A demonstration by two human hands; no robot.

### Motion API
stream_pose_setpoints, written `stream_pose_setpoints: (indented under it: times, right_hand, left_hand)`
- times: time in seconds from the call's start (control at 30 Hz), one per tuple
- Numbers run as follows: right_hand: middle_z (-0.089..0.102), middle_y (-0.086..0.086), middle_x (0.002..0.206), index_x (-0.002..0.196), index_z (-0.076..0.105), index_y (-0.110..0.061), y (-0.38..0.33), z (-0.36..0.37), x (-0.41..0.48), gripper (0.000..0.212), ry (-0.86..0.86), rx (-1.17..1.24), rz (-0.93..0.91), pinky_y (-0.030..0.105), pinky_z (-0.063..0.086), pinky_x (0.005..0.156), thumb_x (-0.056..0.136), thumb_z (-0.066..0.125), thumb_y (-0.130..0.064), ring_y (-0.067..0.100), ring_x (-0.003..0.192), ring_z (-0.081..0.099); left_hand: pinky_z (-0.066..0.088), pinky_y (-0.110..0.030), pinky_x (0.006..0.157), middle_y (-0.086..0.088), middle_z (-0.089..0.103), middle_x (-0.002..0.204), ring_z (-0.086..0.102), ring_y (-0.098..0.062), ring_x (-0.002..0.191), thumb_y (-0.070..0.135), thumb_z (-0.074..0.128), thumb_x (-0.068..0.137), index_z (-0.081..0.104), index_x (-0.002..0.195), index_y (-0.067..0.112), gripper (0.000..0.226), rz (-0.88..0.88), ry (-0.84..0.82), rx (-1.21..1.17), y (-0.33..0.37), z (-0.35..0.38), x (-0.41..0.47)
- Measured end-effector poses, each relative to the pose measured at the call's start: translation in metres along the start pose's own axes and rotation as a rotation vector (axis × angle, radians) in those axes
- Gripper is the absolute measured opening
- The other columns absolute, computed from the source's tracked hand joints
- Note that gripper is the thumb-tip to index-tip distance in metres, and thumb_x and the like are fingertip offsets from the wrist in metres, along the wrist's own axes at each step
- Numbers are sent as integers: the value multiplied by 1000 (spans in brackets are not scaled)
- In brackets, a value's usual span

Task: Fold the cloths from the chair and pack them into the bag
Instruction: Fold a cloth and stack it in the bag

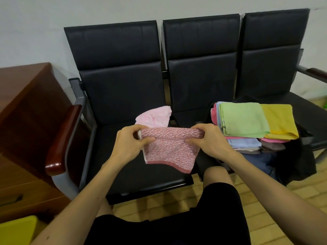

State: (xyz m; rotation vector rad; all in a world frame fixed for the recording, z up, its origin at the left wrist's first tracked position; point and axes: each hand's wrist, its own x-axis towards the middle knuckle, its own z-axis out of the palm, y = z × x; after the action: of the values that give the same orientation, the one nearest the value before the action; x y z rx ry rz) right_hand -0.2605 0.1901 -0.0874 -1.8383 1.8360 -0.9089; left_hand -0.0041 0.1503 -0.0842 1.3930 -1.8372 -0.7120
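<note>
Black three-seat padded bench (123,96) against a pale wall (35,23).
Over its left seat, left hand (131,142) and right hand (208,138) pinched the top corners of a pink patterned woven cloth (169,149); a crumpled pale pink cloth (154,116) lay there; folded cloths (244,121) topped a black bag (299,161) rightward.

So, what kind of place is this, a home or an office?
Probably an office or waiting area, not a home: a row of joined black seats stands against a bare wall, beside a wooden desk, on a tiled floor.
</note>
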Motion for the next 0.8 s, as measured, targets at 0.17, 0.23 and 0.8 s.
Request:
stream_pose_setpoints:
  times: [0.17, 0.23, 0.8]
  right_hand:
    - [53, -2, 104, 108, 70, -17, 8, 1, -4, 31, 5, -31, 27, 18, 38, 72, 81, 79, -30, 7, 88, 51]
    - [51, -6, 113, 104, 69, -19, 11, -1, -11, 28, -32, 52, 27, 12, 39, 76, 80, 81, -27, 1, 94, 52]
    - [72, 18, 112, 118, 63, -1, 45, -25, -69, 47, 28, 1231, 497, 39, 60, 81, 73, 74, -8, 31, 100, 71]
  left_hand:
    - [49, -30, 91, 7, 51, 108, 55, -15, 107, 25, 84, 77, 72, 94, 28, 21, -25, 3, -43, -6, 4, 0]
    - [46, -33, 98, 10, 51, 118, 53, -14, 117, 24, 81, 80, 67, 93, 35, 22, -18, -24, -121, -4, 6, -3]
    - [54, -47, 90, -19, 65, 128, 64, -33, 116, 49, 83, 71, 61, 129, 15, 70, -666, -799, -978, 31, 84, 10]
